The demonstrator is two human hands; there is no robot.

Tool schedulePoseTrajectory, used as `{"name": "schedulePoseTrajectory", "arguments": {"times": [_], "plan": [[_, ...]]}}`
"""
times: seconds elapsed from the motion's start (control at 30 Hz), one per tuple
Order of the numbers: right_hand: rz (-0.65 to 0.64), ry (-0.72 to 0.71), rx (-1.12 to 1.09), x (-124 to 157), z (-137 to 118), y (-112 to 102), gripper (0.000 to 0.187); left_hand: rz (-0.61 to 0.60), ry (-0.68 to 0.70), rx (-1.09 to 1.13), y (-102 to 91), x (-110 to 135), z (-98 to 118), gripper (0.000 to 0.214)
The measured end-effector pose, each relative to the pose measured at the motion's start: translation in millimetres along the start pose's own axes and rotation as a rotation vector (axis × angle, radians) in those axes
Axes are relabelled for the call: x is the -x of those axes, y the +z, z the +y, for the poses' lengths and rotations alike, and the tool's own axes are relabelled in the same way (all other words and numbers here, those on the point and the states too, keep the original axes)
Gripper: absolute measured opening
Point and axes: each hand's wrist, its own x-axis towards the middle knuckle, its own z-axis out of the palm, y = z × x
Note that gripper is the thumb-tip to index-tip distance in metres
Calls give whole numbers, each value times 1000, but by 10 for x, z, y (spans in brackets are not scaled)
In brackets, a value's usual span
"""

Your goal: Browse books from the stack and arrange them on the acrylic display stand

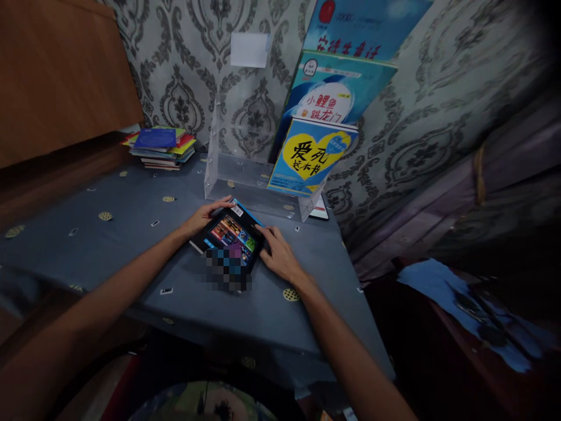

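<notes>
A black book [223, 225] with small colourful pictures, a white barcode label and a blue edge rests on the cloth-covered table, turned at an angle; its lower corner is blurred out by a mosaic. At its upper left edge, my left hand [205, 215] grips the book, fingers reaching toward the barcode. My right hand [279, 251] holds the opposite edge, with a finger over the cover. Just behind stands a clear acrylic rack [258, 196]. On its right side a blue book with a yellow heart [302, 153] leans in front of a teal book [350, 82] and another blue book [363, 23].
A stack of books [162, 153] sits at the table's back left, near a wooden panel [61, 76]. White card [249, 49] tops the rack's left side. Patterned wallpaper lies behind. To the right, a blue cloth [438, 286] with dark items lies beyond the table [109, 251] edge.
</notes>
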Motion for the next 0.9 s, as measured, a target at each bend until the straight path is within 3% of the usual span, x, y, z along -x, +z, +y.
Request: {"name": "schedulePoseTrajectory", "arguments": {"times": [0.13, 0.3, 0.5, 0.6, 0.73, 0.9], "plan": [[10, 17, -53, -12, -34, -47, 69, 26, 15, 30, 28, 9, 14, 47], [168, 70, -151, -36, -36, -60, 31, 79, -13, -14, 87, 14, 84, 42], [208, 152, -241, -40, -116, -90, 26, 39, -124, 42, 115, 26, 154, 51], [162, 201, -375, -31, -171, -106, 27, 45, -152, 131, 121, 41, 164, 52], [0, 294, -586, -22, -256, -127, 36, 123, -189, 282, 122, 47, 162, 50], [-106, 404, -736, 57, -374, -124, 50, 208, -216, 324, 84, 32, 111, 52]]}}
